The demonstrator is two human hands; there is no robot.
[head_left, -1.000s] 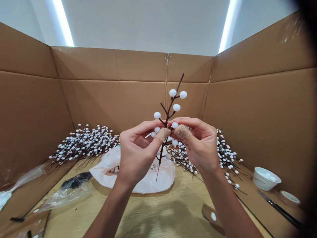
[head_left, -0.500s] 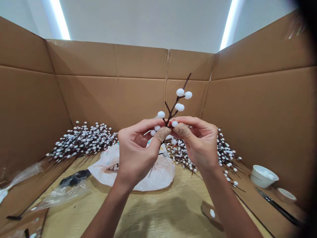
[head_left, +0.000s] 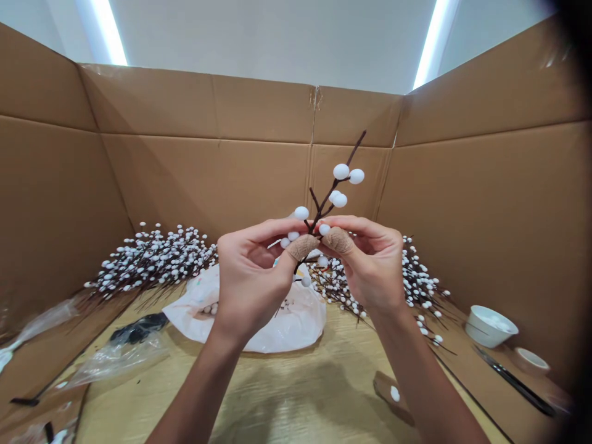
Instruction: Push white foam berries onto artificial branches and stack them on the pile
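Observation:
A dark brown artificial berry branch (head_left: 326, 200) with several white balls stands tilted to the right between my hands. My left hand (head_left: 259, 271) pinches its stem, the taped thumb in front and the fingers behind. At a side twig my right hand (head_left: 370, 265) grips a white berry (head_left: 324, 229) between its taped thumb and index finger. The two thumbs almost meet at the stem. Below them, the lower stem carries more white berries and passes partly behind my left hand. Behind the hands lies a white plastic bag (head_left: 287, 330) with berries inside.
Bunches of berry branches lie at back left (head_left: 152, 259) and back right (head_left: 416, 271). A white cup (head_left: 491, 327), a small round dish (head_left: 531, 361) and black-handled tweezers or scissors (head_left: 518, 382) sit at right. Clear plastic bags (head_left: 120, 361) lie left. Cardboard walls (head_left: 208, 179) surround the table.
The branch's top has leaned slightly further right and nearer. Both hands keep their pinch at nearly the same place; the view has shifted slightly.

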